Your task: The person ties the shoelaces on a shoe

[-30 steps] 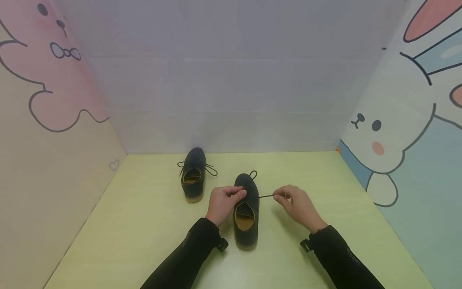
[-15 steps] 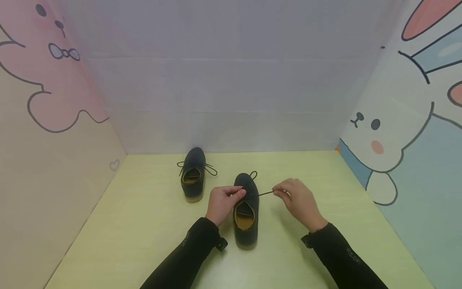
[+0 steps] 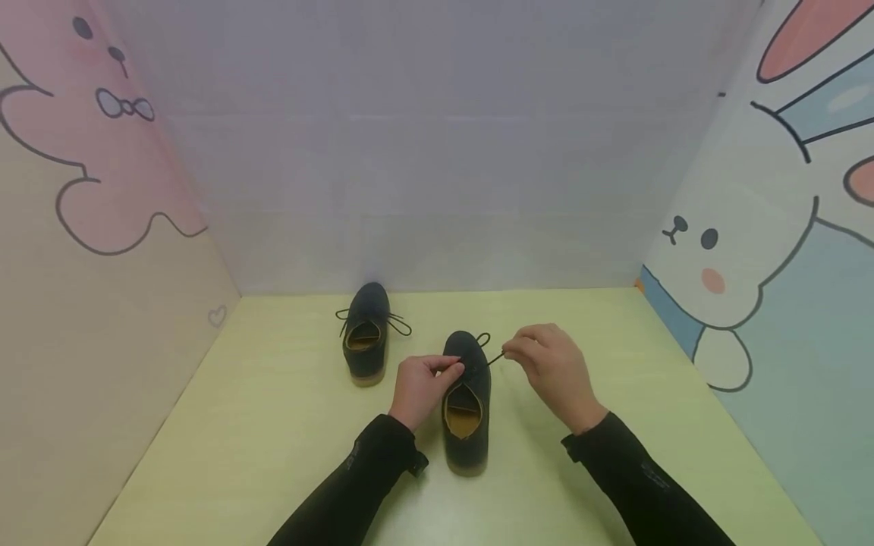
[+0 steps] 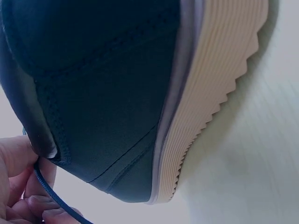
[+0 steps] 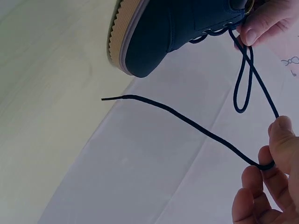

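Observation:
A dark navy shoe (image 3: 467, 451) with a ribbed tan sole stands on the table, its toe pointing away. At its lacing, my left hand (image 3: 418, 390) pinches a lace loop (image 5: 240, 103) between thumb and fingers; the right wrist view shows this loop hanging down from the grip. To the right of the shoe, my right hand (image 3: 556, 375) holds the other stretch of shoelace (image 3: 495, 358) taut from the eyelets. Beyond my right fingers, the lace's loose end (image 5: 177, 114) dangles freely. The left wrist view shows the shoe's side (image 4: 107, 112) large and close.
A matching shoe (image 3: 364, 360) with loosely looped laces stands farther back on the left. The pale yellow table (image 3: 273, 425) meets a light back wall (image 3: 437, 189). Side walls carry cartoon drawings, including a white rabbit (image 3: 744, 250) on the right.
My right hand has risen and then moved left toward the shoe with the lace, shortening the visible stretch and angling it upward. My left hand stays at the lacing.

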A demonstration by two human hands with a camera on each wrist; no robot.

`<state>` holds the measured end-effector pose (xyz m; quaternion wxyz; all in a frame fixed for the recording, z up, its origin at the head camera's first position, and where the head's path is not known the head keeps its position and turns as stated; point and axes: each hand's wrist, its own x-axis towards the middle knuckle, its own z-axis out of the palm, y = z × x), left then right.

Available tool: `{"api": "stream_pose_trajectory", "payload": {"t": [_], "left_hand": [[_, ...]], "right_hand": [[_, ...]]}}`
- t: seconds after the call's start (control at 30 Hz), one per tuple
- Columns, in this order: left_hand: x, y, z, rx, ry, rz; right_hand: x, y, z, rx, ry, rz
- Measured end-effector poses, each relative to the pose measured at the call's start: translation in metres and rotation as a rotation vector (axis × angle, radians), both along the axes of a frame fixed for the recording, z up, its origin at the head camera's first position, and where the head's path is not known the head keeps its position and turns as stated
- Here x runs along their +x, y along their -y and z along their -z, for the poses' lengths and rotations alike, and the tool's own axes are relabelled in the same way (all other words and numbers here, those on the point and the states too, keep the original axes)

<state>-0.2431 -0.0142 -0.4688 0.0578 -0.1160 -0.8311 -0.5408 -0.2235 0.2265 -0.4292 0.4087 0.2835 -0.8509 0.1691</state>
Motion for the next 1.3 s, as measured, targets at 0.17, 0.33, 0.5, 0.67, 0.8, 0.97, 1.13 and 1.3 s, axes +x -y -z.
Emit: {"api": "stream_pose_trajectory", "payload": {"t": [0.17, 0.33, 0.5, 0.67, 0.8, 0.97, 1.13, 1.3], "left_hand": [[0.000, 0.000, 0.000, -0.016, -0.011, 0.000], [0.001, 0.001, -0.001, -0.029, -0.005, 0.007], [0.001, 0.001, -0.003, -0.063, -0.031, 0.011], [0.002, 0.001, -0.003, -0.084, -0.046, 0.010], [0.003, 0.000, -0.001, -0.068, -0.045, 0.019], [0.005, -0.001, 0.002, -0.036, -0.045, 0.006], [0.008, -0.001, 0.006, 0.020, -0.009, -0.029], [0.009, 0.000, 0.007, 0.060, -0.037, -0.050]], "right_hand": [[-0.001, 0.003, -0.004, 0.017, -0.014, 0.011], [-0.003, 0.005, -0.007, 0.045, -0.020, 0.011], [-0.005, 0.006, -0.010, 0.074, -0.013, 0.030], [-0.006, 0.007, -0.011, 0.083, -0.023, 0.043], [-0.008, 0.005, -0.012, 0.086, 0.080, 0.088], [-0.022, 0.001, -0.021, 0.122, 0.215, 0.117], [-0.039, -0.001, -0.030, 0.166, 0.184, 0.132], [-0.047, 0.014, -0.042, 0.121, 0.403, 0.161]]}}
